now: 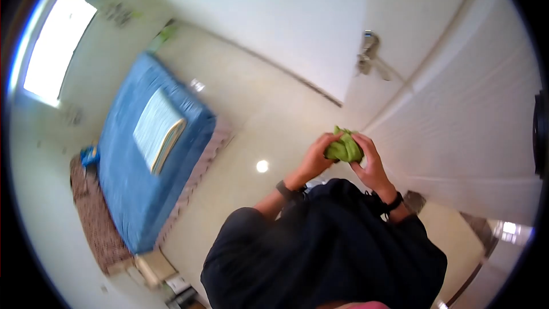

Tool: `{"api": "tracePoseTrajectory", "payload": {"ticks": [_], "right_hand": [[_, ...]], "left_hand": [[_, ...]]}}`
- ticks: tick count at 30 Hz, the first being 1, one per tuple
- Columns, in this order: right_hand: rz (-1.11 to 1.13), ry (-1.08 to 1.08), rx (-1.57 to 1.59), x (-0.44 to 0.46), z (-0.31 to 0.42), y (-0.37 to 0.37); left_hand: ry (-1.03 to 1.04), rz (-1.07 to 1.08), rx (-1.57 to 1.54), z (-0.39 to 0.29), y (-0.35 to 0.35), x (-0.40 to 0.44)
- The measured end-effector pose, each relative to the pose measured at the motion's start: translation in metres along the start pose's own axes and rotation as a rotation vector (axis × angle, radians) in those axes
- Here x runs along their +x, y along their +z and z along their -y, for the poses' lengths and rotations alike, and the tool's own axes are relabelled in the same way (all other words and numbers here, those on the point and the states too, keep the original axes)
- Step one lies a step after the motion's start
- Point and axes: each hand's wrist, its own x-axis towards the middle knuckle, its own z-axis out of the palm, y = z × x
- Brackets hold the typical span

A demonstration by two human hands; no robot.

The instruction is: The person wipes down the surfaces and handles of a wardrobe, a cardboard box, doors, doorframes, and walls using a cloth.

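A crumpled piece of green cloth [345,149] is bunched up between my two hands, in front of my dark top. My left hand [315,157] grips it from the left, fingers curled along its side. From the right, my right hand [374,167] holds it too, with the thumb below and the fingers over the top. Part of the cloth is hidden behind the fingers. Each wrist wears a dark band.
On the left stands a bed with a blue cover [123,166] and a folded striped blanket [157,129] on top. A white door with a handle [369,57] is ahead. White wall panels [480,120] run along my right. Shiny pale floor [251,131] lies between.
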Motion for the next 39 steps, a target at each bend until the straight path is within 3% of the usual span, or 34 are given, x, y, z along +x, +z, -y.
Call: {"api": "tracePoseTrajectory", "payload": {"ticks": [6, 11, 17, 22, 27, 32, 39], "right_hand": [[-0.225, -0.007, -0.149, 0.124, -0.01, -0.023], [-0.501, -0.115, -0.358, 0.182, -0.011, -0.053], [-0.856, -0.077, -0.738, 0.175, -0.034, -0.106], [-1.089, -0.028, -0.852, 0.136, -0.059, -0.119], [-0.971, 0.155, -0.691, 0.103, -0.071, -0.114], [-0.914, 0.202, -0.629, 0.111, -0.058, -0.128], [-1.027, -0.008, -0.667, 0.097, -0.014, -0.181]], "left_hand": [[0.149, -0.047, -0.089, 0.024, -0.017, 0.147], [0.282, -0.019, -0.146, -0.002, -0.018, 0.235], [0.652, 0.039, -0.175, -0.018, 0.046, 0.308], [0.797, 0.263, -0.19, -0.037, 0.078, 0.316], [0.706, 0.456, -0.103, -0.023, 0.088, 0.305], [0.69, 0.347, -0.206, -0.019, 0.094, 0.302], [0.87, 0.19, -0.276, -0.089, 0.133, 0.3]]}}
